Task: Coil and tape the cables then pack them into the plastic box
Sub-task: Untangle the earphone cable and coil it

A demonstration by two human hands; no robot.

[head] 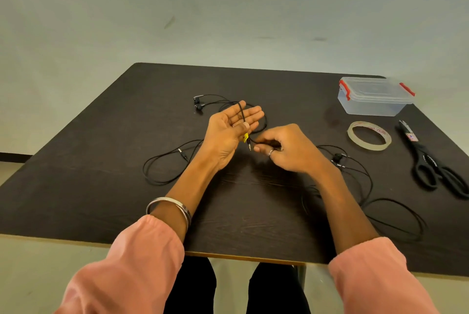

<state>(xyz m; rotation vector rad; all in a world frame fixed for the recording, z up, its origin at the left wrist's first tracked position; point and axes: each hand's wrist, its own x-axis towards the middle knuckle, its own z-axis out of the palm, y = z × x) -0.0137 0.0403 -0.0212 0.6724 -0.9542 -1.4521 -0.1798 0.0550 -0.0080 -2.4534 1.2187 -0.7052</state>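
- Cable (243, 114) of a black earphone set runs up across the left hand (229, 128), whose palm faces up with fingers straight; the thumb presses the cable against the palm just above a yellow tag (245, 137).
- Below the tag the plug (250, 146) hangs free, and the right hand (286, 147) is beside it, fingers curled and fingertips pinching the cable next to the plug.
- Earbuds (198, 103) of this cable lie on the dark surface (101, 161) beyond the left hand.
- A second cable (162, 169) lies loose left of the left forearm; a third cable (375, 199) sprawls right of the right forearm.
- The plastic box (374, 96), lid on with red clips, sits at the far right corner.
- Nearer are a tape roll (369, 136) and black scissors (431, 161), apart from each other.
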